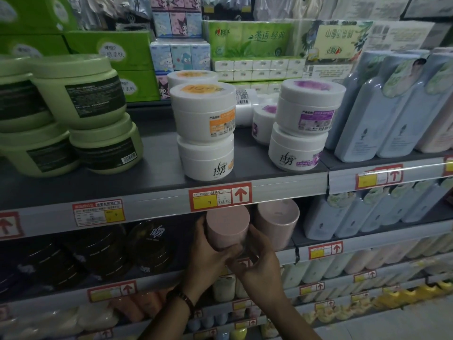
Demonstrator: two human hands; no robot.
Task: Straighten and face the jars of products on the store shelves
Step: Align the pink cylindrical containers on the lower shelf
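A pink jar (226, 227) stands at the front of the second shelf, just under a red and yellow price tag (220, 196). My left hand (208, 253) grips its left side and my right hand (257, 256) grips its right side, fingers curled round the lower body. A second pink jar (278, 223) stands right beside it. On the shelf above, white jars with orange labels (204, 119) are stacked two high, and white jars with purple labels (307, 109) are stacked to their right; one purple-lidded jar (263, 123) lies tilted behind them.
Green tubs (81, 94) are stacked at the upper left. Dark jars (147, 244) fill the second shelf left of my hands. Pale blue bottles (382, 111) stand at the right. Tissue packs (250, 40) sit behind. Lower shelves hold rows of bottles.
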